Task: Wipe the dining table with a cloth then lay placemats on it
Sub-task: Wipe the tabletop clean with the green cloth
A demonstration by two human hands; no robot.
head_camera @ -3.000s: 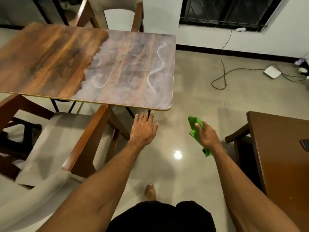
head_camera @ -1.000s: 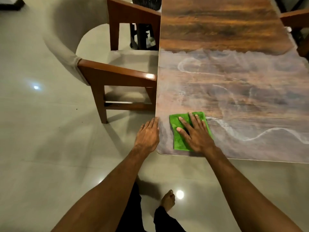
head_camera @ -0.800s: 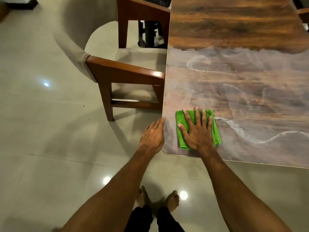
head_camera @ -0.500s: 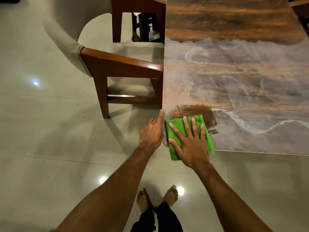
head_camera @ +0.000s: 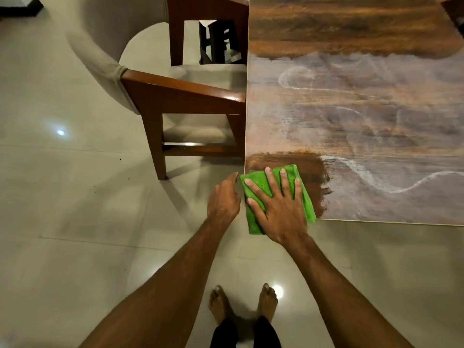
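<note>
Since half a second earlier, the cloth (head_camera: 276, 197) had swept nearer the counter (head_camera: 351, 109) corner, widening the clean dark patch. The right hand (head_camera: 278, 209) lay flat, fingers spread, pressing it; part overhung the edge. The left hand (head_camera: 223, 199) cupped beside the corner, grip loosely curled. Powder residue covered most remaining surface. No placemats were visible; the far counter was cut off.

chair (head_camera: 185, 96): wood frame, beige upholstered back + seat; up & left of the hands, seat tucked partly under tabletop edge
chair front leg (head_camera: 157, 149): nearest leg, just left & above the left hand
floor (head_camera: 75, 222): pale glossy tiles, all round below & left of hands; ceiling-light glints, few dark specks far left
bare feet (head_camera: 241, 302): on tiles, straight below hands, dark trouser hems above them
2nd chair (head_camera: 452, 8): brown wood, only a corner shows, far up-right
</note>
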